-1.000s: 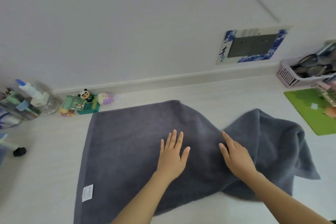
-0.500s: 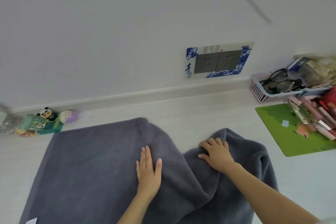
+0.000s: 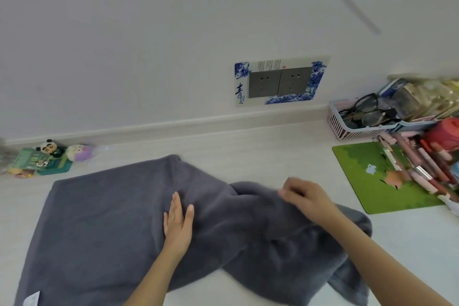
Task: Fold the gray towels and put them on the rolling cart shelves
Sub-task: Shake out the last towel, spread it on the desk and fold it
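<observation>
towel [image 3: 104, 226]: matt, plush gray cloth | table [image 3: 260, 156]: pale, smooth, faint grain | basket [image 3: 345, 129]: probably plastic

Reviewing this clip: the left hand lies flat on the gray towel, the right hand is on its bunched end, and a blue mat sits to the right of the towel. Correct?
Not quite: the mat is green, not blue, as the head view shows. The rest holds: the left hand lies flat on the gray towel, and the right hand is on its bunched end.

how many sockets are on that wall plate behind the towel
2: a left socket and a right socket, side by side in the blue-patterned wall plate, above the far edge of the gray towel. None looks hidden.
</observation>
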Motion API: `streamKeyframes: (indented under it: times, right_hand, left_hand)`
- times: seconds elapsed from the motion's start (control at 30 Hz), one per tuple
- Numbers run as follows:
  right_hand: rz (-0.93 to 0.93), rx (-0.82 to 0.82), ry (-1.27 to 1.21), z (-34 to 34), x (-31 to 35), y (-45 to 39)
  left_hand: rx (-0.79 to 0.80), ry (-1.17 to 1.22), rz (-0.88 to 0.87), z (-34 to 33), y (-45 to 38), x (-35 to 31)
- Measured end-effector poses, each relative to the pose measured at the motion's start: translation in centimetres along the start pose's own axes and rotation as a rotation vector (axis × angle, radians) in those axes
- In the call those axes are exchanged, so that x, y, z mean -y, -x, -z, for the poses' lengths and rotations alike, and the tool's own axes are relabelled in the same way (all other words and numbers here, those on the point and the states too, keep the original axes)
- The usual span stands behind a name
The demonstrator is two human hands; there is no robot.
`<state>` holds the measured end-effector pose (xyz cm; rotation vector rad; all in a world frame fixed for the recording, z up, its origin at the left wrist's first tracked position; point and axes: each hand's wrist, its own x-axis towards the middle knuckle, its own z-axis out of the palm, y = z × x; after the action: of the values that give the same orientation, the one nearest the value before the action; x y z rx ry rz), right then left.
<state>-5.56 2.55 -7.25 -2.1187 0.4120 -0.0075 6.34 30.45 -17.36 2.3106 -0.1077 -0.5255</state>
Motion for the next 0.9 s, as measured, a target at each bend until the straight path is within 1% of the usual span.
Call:
streamKeyframes:
  times: [0.03, 0.07, 0.1, 0.17, 0.2, 0.27, 0.33, 0.37, 0.47, 0.5, 0.6, 0.63, 0.67, 0.7, 0.73, 0.77, 0.83, 0.87, 0.9]
  right_hand:
    - [-0.015, 0.198, 0.048, -0.5, 0.4, 0.3]
    - [-0.055, 0.330, 0.130, -1.1, 0.5, 0.5]
    - [-0.107, 0.369, 0.215, -1.8, 0.1, 0.5]
    - [-0.151, 0.235, 0.288, -3.4, -0.5, 0.3]
    - [-0.156, 0.158, 0.246, -4.3, -0.7, 0.1]
    - [-0.251, 0.066, 0.039, -6.2, -0.7, -0.6]
    - [-0.412, 0.051, -0.042, -7.9, -0.3, -1.4]
    - [-0.468, 0.036, -0.017, -8.8, -0.3, -1.8]
    - [-0.558, -0.001, 0.140, -11.3, -0.1, -2.3]
    - [-0.601, -0.019, 0.104, -11.5, 0.0, -2.4]
    - [-0.687, -0.085, -0.135, -10.8, 0.9, -2.7]
    - [-0.693, -0.123, -0.199, -10.0, 1.4, -2.5]
    - [-0.675, -0.194, -0.291, -9.2, 2.0, -2.3]
    - [-0.637, -0.298, -0.380, -8.4, 2.7, -1.9]
    - [-0.580, -0.427, -0.402, -7.4, 3.2, -1.6]
    - [-0.510, -0.562, -0.334, -6.4, 3.7, -1.2]
    - [-0.378, -0.806, -0.057, -5.3, 4.1, -0.7]
    - [-0.319, -0.874, 0.097, -5.1, 4.0, -0.5]
    - [-0.265, -0.886, 0.221, -5.0, 3.7, -0.5]
  left_hand:
    - [0.002, 0.036, 0.012, 0.1, 0.1, -0.3]
    - [0.000, 0.042, -0.007, 0.2, 0.2, -0.6]
    - [0.000, 0.019, -0.048, 0.1, 0.4, -0.8]
    - [0.013, -0.038, -0.142, -0.2, 0.6, -1.2]
    - [0.034, -0.064, -0.178, -0.4, 0.7, -1.5]
    - [0.103, -0.108, -0.208, -0.7, 1.1, -1.7]
    - [0.148, -0.108, -0.199, -0.9, 1.4, -1.8]
    - [0.159, -0.087, -0.183, -0.9, 1.5, -1.8]
    - [0.194, 0.014, -0.120, -0.2, 1.5, -2.0]
    - [0.208, 0.045, -0.098, 0.2, 1.5, -2.1]
    - [0.247, 0.082, -0.055, 1.4, 1.5, -1.3]
    - [0.252, 0.075, -0.058, 1.8, 1.4, -0.8]
    - [0.255, 0.053, -0.071, 2.0, 1.3, -0.1]
    - [0.256, 0.012, -0.095, 2.3, 1.2, 0.5]
    - [0.252, -0.032, -0.116, 2.3, 1.2, 1.0]
    - [0.255, -0.060, -0.141, 2.4, 1.3, 1.3]
    - [0.300, -0.066, -0.177, 2.3, 1.5, 1.3]
    - [0.322, -0.075, -0.190, 2.1, 1.5, 1.3]
    - [0.326, -0.104, -0.216, 2.0, 1.5, 1.4]
